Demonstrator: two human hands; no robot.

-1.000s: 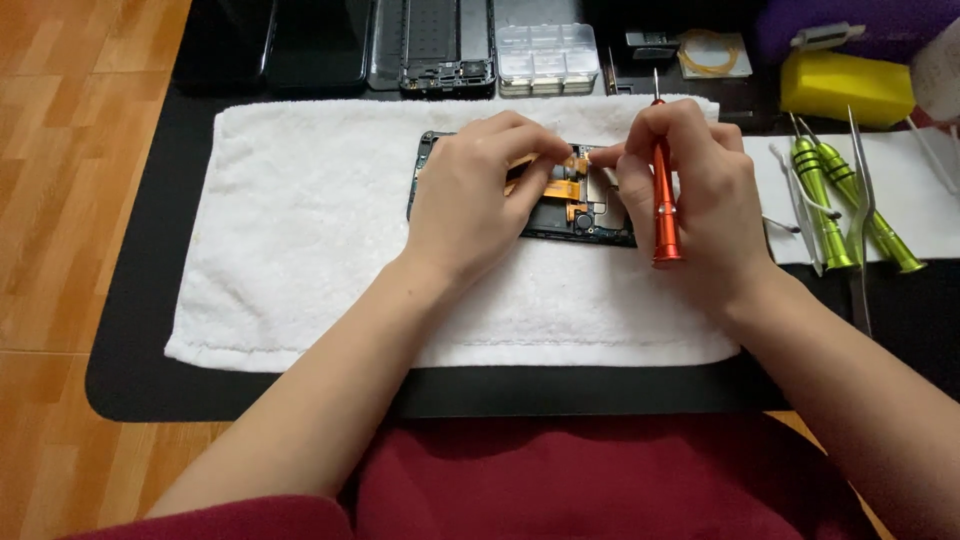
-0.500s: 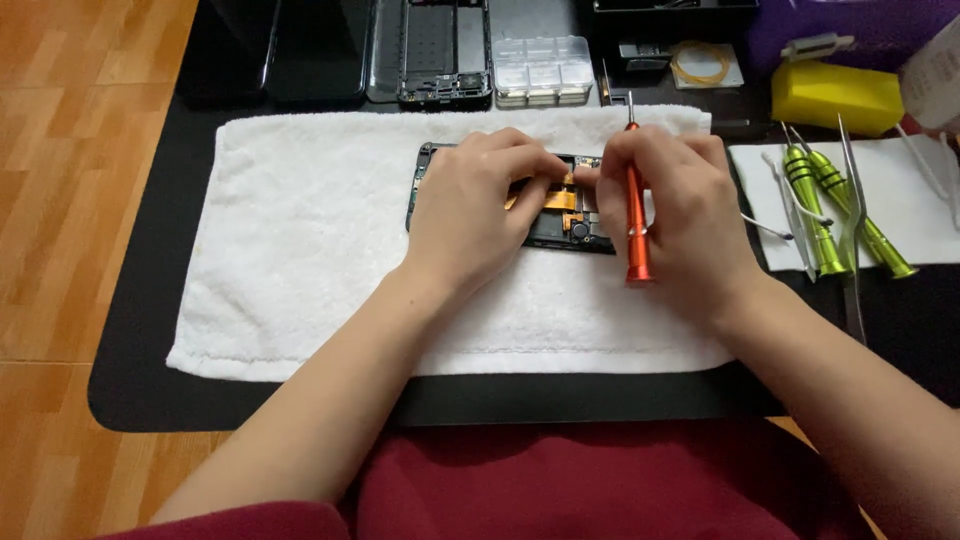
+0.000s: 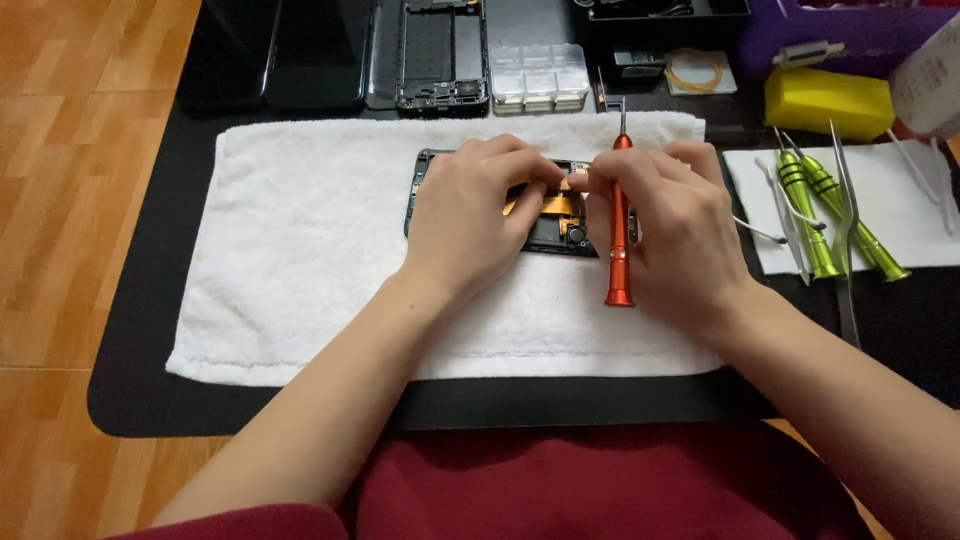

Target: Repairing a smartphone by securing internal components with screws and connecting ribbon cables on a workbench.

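Two hands meet over an opened phone lying on a white towel. The left hand rests palm down on the phone's left part, its fingers curled so the tips press onto the orange flex strip near the phone's upper edge; it pins rather than grasps, with nothing closed inside it. The right hand is closed around an orange screwdriver, which lies across its fingers with the metal tip pointing away from the person and the handle end sticking out below the hand, toward the person. That hand's thumb and forefinger also pinch at the same spot on the phone's top edge, touching the left fingertips.

Right of the right hand, on a smaller white cloth, lie two green screwdrivers side by side and a pair of steel tweezers, near but apart from the hand. Beyond the hands, past the towel's far edge, sit a clear compartment box, a bare phone frame and a dark phone panel. Farther right of these stands a yellow block. Everything rests on a black mat over a wooden floor.
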